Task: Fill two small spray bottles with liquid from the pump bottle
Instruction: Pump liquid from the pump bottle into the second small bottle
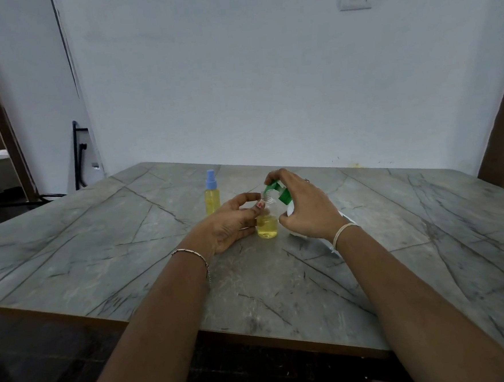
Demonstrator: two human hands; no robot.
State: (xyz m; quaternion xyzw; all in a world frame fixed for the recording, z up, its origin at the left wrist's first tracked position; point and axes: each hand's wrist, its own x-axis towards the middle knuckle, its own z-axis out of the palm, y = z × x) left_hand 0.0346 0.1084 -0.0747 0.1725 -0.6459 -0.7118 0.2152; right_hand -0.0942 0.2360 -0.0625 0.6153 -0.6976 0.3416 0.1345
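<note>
Mid-fill on open spray bottle [266, 222]: cap off, upright at centre of worktop [98, 231], roughly half full of yellow liquid. Left grip [232, 225] curled round its left side, one fingertip up at the shoulder; looks more like steadying than clamping. Right grip [302, 208] wrapped over green pump head [276, 189] of pump bottle [289, 210], forefinger on top. White body tilted toward the open neck, mostly hidden behind the hand. Nozzle right at the neck; cannot tell whether touching. Capped spray bottle [212, 195], blue top, looks full, standing behind-left, apart from both hands.

To do this step well:
- Centre nozzle tip over the neck before each stroke. Narrow opening, easy to dribble down the side.
- Press slow and full, then release fully to reprime.
- Firm up left grip lower on the body. Light bottle, likely to tip under side load from the tilted pump.
- Stop short of the neck thread, leaving room for the sprayer tube.
- No second cap visible anywhere.
</note>
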